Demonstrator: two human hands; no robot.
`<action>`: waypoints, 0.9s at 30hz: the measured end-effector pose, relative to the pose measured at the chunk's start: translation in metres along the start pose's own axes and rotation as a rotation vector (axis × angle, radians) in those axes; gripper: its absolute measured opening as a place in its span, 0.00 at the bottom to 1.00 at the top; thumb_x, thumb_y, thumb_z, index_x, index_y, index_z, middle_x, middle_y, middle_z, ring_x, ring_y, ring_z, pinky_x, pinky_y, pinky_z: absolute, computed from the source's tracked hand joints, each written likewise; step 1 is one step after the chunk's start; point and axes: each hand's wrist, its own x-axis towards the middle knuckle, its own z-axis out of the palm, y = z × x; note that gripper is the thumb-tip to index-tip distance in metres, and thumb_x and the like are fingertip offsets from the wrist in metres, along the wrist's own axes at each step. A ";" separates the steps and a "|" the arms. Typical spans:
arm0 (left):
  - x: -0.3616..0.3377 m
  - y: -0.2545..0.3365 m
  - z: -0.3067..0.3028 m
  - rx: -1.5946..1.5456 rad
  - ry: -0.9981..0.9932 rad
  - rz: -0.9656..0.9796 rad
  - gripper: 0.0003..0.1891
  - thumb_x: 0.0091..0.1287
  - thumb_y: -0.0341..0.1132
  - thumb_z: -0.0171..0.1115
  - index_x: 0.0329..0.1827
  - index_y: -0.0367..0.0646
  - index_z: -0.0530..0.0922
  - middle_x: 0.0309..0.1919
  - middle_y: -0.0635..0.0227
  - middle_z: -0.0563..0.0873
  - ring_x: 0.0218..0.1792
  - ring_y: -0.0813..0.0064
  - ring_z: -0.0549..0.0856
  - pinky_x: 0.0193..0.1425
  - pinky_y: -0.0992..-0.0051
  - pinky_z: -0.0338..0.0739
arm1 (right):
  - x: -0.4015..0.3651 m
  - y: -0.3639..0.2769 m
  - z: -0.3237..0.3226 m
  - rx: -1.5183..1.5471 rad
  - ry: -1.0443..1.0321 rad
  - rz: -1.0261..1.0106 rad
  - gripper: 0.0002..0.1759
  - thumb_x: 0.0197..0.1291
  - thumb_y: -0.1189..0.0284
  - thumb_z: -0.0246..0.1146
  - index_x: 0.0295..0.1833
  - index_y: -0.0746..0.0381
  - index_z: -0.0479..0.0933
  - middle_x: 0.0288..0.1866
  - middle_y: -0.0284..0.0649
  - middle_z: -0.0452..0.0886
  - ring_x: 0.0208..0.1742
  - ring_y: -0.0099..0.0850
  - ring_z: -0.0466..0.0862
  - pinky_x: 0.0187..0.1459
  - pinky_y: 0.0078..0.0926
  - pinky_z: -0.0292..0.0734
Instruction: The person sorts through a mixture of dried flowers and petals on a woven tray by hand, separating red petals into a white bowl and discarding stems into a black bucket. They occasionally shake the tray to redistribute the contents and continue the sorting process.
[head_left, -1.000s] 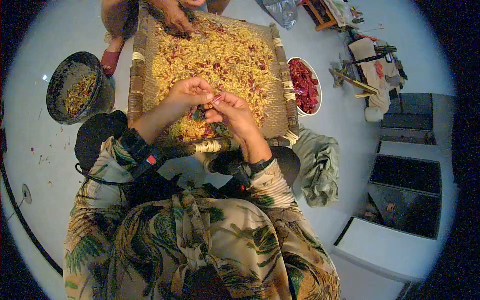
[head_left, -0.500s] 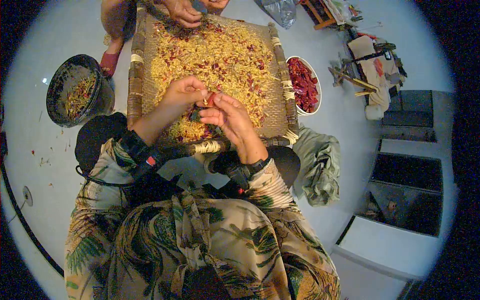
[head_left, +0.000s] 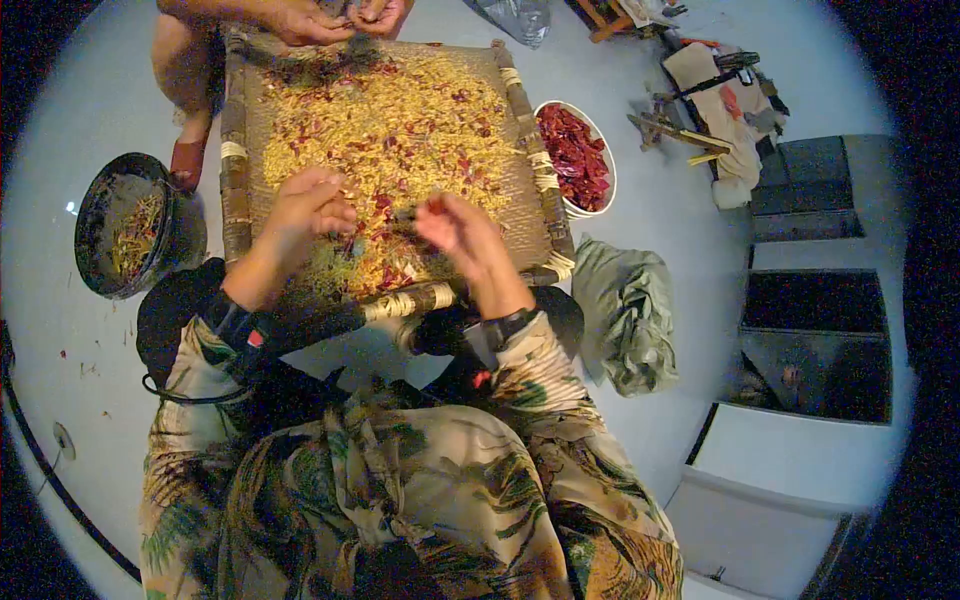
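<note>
My left hand (head_left: pixel 305 212) hovers over the left part of a woven tray (head_left: pixel 520 215), its fingers loosely bent and parted, with nothing showing in them. To the right, my right hand (head_left: pixel 462 238) is closed around a small red piece of dried chili (head_left: pixel 437 206), partly hidden by the fingers and blurred. A small dark thing (head_left: pixel 404 213) shows just left of those fingertips. Below both hands, yellow chili seeds (head_left: pixel 400 125) mixed with red scraps cover the tray. A greenish heap of thin bits (head_left: pixel 335 268) lies at its near edge.
Across the tray, another person's hands (head_left: pixel 335 22) work at its far edge. A black bucket (head_left: pixel 85 225) with stems stands at the left. At the right are a white bucket of dried red chilies (head_left: pixel 575 160) and a crumpled green sack (head_left: pixel 630 320). Tools and wood lie farther right.
My hands, together at a red chili piece before, have drawn apart, left hand to the left, right hand keeping a red piece. The view has shifted; the other person's hands have come closer together.
</note>
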 end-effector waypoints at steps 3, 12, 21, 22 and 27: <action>-0.004 0.006 0.003 -0.090 0.011 -0.014 0.06 0.66 0.34 0.52 0.40 0.41 0.71 0.29 0.67 0.79 0.26 0.77 0.80 0.32 0.73 0.81 | -0.004 -0.049 -0.025 -0.244 0.173 -0.292 0.14 0.64 0.71 0.49 0.46 0.72 0.70 0.50 0.54 0.74 0.49 0.39 0.78 0.52 0.35 0.77; 0.005 0.000 -0.007 -0.082 -0.012 -0.031 0.08 0.66 0.35 0.51 0.43 0.42 0.72 0.29 0.72 0.77 0.25 0.80 0.77 0.34 0.72 0.79 | 0.032 -0.130 -0.090 -0.119 0.356 -0.448 0.11 0.61 0.72 0.54 0.44 0.70 0.72 0.39 0.43 0.77 0.45 0.37 0.79 0.46 0.31 0.79; 0.004 0.002 -0.006 0.047 0.016 -0.026 0.08 0.64 0.35 0.51 0.42 0.44 0.74 0.30 0.74 0.76 0.26 0.81 0.74 0.32 0.75 0.77 | 0.090 -0.053 -0.106 -1.860 0.374 -0.423 0.16 0.47 0.65 0.65 0.42 0.60 0.79 0.34 0.50 0.80 0.38 0.47 0.80 0.40 0.41 0.74; 0.005 0.001 -0.007 0.063 0.017 -0.029 0.08 0.64 0.35 0.51 0.42 0.44 0.74 0.30 0.74 0.76 0.27 0.81 0.74 0.32 0.75 0.77 | 0.093 -0.049 -0.105 -1.940 0.377 -0.357 0.16 0.47 0.65 0.65 0.42 0.60 0.79 0.34 0.49 0.80 0.38 0.47 0.80 0.40 0.41 0.74; 0.004 0.000 -0.001 0.123 0.055 0.033 0.07 0.64 0.35 0.52 0.41 0.44 0.74 0.30 0.74 0.76 0.27 0.81 0.75 0.30 0.76 0.76 | 0.105 -0.037 -0.126 -1.973 0.472 -0.369 0.14 0.48 0.65 0.65 0.40 0.60 0.79 0.33 0.50 0.80 0.36 0.45 0.80 0.38 0.42 0.74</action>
